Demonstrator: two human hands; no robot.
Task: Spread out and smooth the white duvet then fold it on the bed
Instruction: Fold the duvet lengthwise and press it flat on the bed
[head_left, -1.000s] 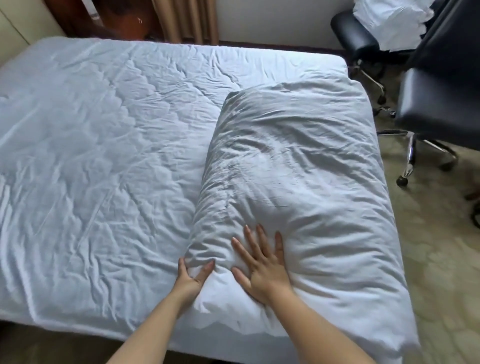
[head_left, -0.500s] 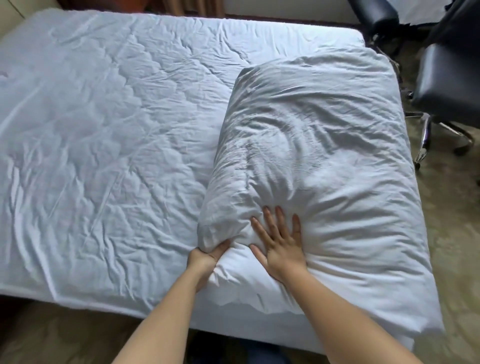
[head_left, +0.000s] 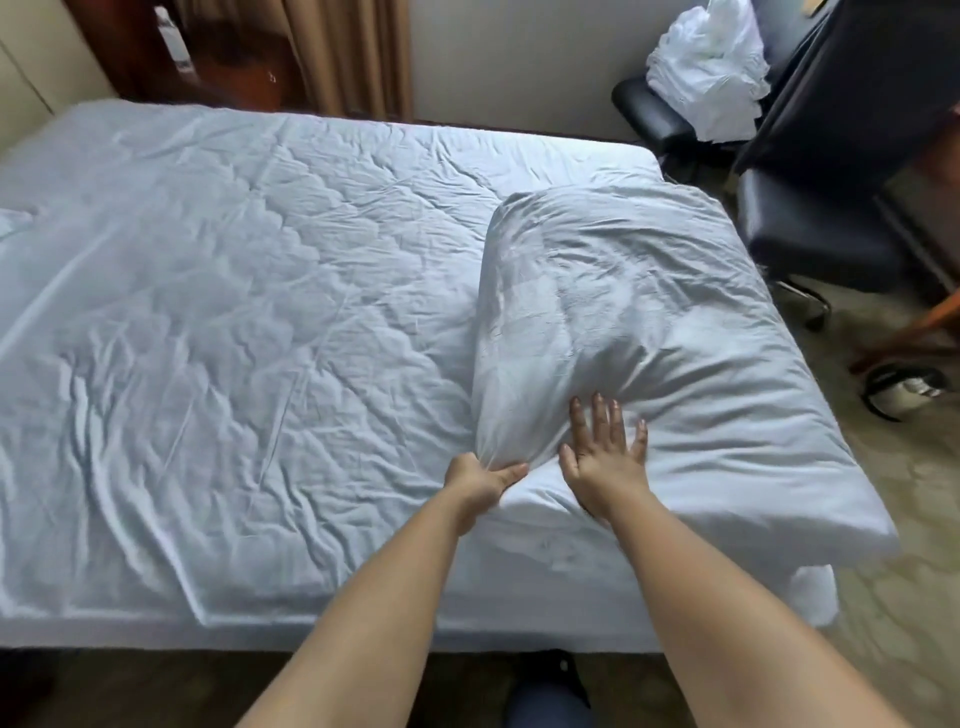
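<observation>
left hand (head_left: 480, 480) fingers buried under duvet (head_left: 649, 312) fold

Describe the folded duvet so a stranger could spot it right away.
Start at the bed, covered by a wrinkled white sheet. On its right side lies the duvet, a long puffy bundle. Unlike the flat sheet it stands thick and rounded, with both hands at its near end.

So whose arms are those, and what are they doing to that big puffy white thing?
There is no machine here. The arms belong to a person wearing a camera on their head, so the picture looks down at their own hands. The puffy thing is a white duvet, folded into a thick bundle on the right side of the bed. The left hand pinches the duvet's near corner, thumb on top. The right hand lies flat on the duvet with its fingers spread, pressing it down. Beside the bed stand black chairs, one with white cloth piled on it.
</observation>
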